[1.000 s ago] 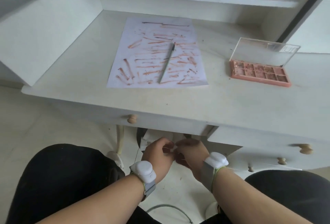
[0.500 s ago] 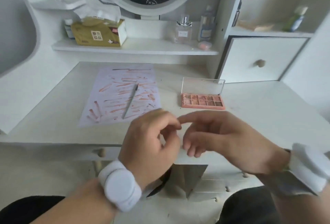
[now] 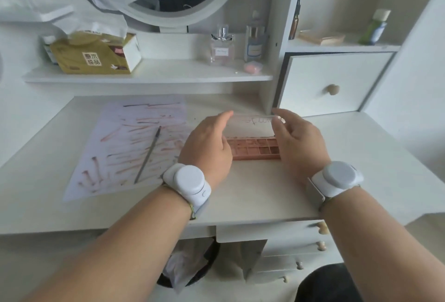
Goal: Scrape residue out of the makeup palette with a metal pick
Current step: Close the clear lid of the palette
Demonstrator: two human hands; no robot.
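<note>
On the bench (image 3: 252, 195), both hands frame the pink palette (image 3: 255, 148): left hand (image 3: 207, 147) and right hand (image 3: 298, 142), fingers loose, holding nothing. Left lies the pick (image 3: 148, 157).

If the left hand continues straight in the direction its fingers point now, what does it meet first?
Probably the clear plastic lid of the pink makeup palette; the left hand already has its fingertips at the lid's left edge, though contact is unclear.

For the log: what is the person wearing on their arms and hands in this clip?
Both forearms are bare, with no sleeves, and neither the left hand nor the right hand wears a glove. Each wrist carries a white band with a round, pale grey puck-like device: one on the left wrist, one on the right wrist. The straps look grey. No cables or rings show.
</note>
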